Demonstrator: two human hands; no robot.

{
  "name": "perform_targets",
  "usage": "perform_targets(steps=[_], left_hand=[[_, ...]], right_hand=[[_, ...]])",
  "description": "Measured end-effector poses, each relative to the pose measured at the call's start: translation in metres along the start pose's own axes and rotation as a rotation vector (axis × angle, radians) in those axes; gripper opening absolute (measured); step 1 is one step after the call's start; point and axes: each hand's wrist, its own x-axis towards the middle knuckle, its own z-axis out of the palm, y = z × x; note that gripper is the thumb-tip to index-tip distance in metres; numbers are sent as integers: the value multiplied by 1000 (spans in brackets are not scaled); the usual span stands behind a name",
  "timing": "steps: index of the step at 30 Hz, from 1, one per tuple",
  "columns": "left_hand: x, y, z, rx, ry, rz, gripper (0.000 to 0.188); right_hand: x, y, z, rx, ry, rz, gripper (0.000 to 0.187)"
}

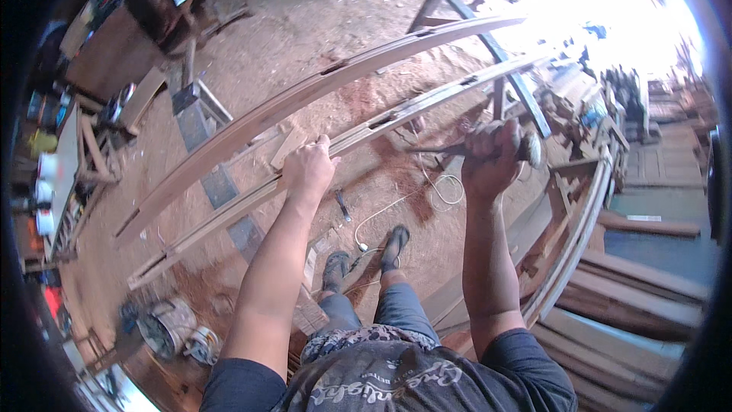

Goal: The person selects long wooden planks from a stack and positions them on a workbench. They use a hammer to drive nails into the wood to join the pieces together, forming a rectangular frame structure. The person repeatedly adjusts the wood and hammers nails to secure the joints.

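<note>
In the head view, the nearer wooden beam (358,136) lies ahead of you, its long axis slanting from lower left to upper right, with your left hand (310,171) right at it and your right hand (494,154) apart from it, off to the right. Your left arm reaches forward with fingers curled at the beam, though I cannot tell whether they clamp it, while your raised right fist is closed around a tool (435,149), its dark shaft pointing left

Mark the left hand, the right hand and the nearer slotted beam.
Left hand (309,167): head view, back of hand.
Right hand (492,154): head view, middle of fist.
Nearer slotted beam (360,136): head view, near mid-length.
</note>
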Motion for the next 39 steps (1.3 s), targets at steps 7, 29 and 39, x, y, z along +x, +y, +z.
perform_targets(steps=[7,29,39], left_hand=[[-9,6,16,40,102,-61,39],[8,7,6,25,38,-49,45],[3,-3,19,29,16,-37,43]], right_hand=[[92,75,-11,160,8,264,36],[47,136,5,-1131,-553,-451,18],[68,138,38,-434,-40,298,29]])
